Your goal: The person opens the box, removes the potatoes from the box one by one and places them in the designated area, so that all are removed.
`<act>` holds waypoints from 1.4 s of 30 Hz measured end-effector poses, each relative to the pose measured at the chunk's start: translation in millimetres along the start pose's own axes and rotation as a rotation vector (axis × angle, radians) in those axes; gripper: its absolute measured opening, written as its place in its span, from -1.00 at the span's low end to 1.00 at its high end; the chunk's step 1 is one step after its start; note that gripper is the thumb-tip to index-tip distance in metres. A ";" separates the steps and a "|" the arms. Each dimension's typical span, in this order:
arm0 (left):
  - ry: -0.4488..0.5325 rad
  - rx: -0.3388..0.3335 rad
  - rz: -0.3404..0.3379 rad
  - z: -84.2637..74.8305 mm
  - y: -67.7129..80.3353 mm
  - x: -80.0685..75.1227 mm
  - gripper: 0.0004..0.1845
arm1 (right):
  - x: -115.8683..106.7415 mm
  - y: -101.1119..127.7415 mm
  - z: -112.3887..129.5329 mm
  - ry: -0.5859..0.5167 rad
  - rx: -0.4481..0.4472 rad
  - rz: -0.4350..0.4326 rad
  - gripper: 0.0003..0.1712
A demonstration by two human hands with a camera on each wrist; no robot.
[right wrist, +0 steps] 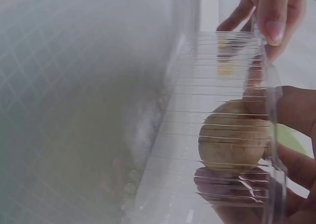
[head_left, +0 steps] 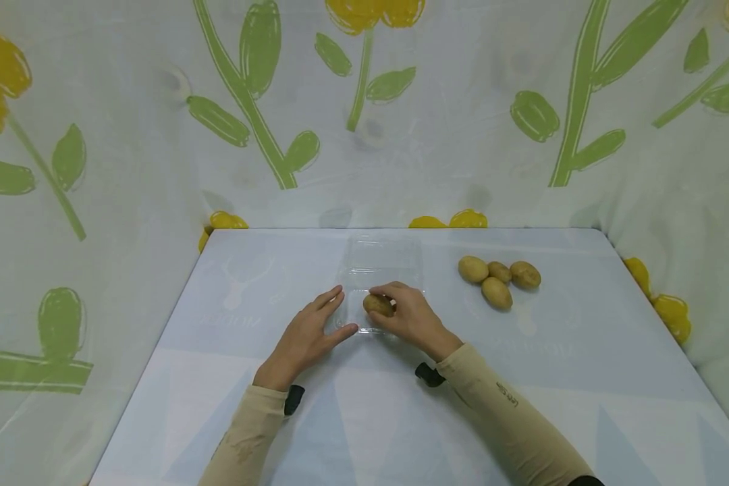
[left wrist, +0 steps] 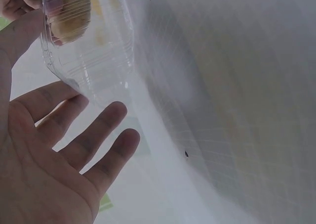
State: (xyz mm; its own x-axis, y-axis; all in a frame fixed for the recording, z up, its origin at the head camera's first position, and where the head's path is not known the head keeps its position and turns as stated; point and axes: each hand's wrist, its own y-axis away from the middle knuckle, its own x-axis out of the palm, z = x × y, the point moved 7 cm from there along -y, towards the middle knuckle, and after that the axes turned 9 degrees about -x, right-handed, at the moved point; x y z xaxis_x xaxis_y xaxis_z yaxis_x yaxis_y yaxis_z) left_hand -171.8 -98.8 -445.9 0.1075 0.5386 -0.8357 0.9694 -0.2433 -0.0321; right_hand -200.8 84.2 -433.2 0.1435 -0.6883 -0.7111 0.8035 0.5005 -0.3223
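Note:
A clear plastic clamshell box (head_left: pixel 354 312) lies on the table with its lid (head_left: pixel 384 254) folded back, away from the person. My right hand (head_left: pixel 416 318) pinches a potato (head_left: pixel 376 306) between thumb and fingers, down inside the box's base. Through the ribbed clear wall, the right wrist view shows that potato (right wrist: pixel 232 137) with fingertips on both sides of it. My left hand (head_left: pixel 304 339) is at the box's left side, fingers spread and fairly straight. In the left wrist view, fingertips of the left hand (left wrist: pixel 54 150) are right at the box's rim.
Several loose potatoes (head_left: pixel 497 293) sit together on the table to the right of the box. The pale table (head_left: pixel 231 405) ends at a flower-printed curtain (head_left: pixel 449 135) behind and on both sides.

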 end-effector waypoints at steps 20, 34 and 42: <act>0.016 -0.002 0.000 1.3 0.7 0.7 -0.12 | -60.5 19.7 21.1 0.004 -0.070 -0.184 -0.51; 0.027 0.017 -0.009 1.5 1.0 -1.9 -0.14 | -93.1 52.6 7.9 0.000 -0.073 -0.284 -0.48; 0.026 0.023 -0.015 0.6 0.7 -1.5 -0.13 | -109.3 74.0 -9.6 0.024 -0.019 -0.334 -0.47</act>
State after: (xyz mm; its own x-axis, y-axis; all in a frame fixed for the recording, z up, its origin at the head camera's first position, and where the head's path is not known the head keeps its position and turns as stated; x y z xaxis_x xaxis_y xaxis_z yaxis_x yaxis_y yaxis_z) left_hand -171.4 -100.3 -445.1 0.0994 0.5631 -0.8204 0.9657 -0.2534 -0.0569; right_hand -162.5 201.5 -385.4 -0.1393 -0.8037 -0.5786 0.7929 0.2595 -0.5513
